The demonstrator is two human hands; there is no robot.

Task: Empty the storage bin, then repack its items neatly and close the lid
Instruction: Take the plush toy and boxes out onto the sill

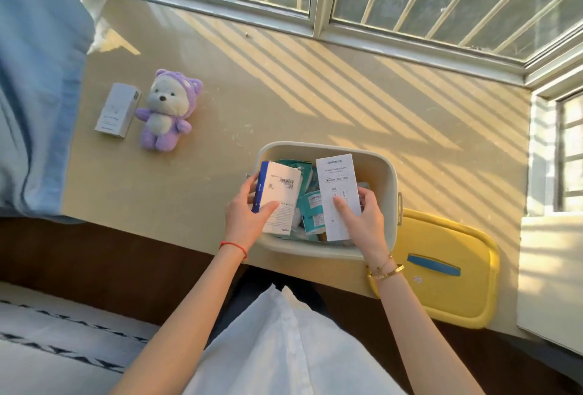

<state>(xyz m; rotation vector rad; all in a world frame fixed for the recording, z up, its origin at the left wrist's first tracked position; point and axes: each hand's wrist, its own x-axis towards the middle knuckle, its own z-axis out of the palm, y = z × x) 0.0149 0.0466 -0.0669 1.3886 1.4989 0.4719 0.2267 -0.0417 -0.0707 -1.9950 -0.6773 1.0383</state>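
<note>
The left hand (249,214) grips a white carton with a blue spine (279,197), thumb across its face, while the right hand (362,221) holds a tall, flat white cable box (339,195), both poised over the open cream storage bin (383,173) at the near edge of the sunlit worktop (284,85). Teal soft packets (310,210) lie loose inside the bin; its yellow lid (448,265), with a blue strap handle, rests beside it to the right. Well apart to the left, a purple plush bear (167,110) and a small grey-white box (118,110) lie on the worktop. Judging by this spread, emptying is under way. The step is best done by lifting each rigid carton straight up clear of the rim, then setting it flat beside the items already out. The glossy cardboard looks stiff and slippery; the packets seem crinkly and yielding.
</note>
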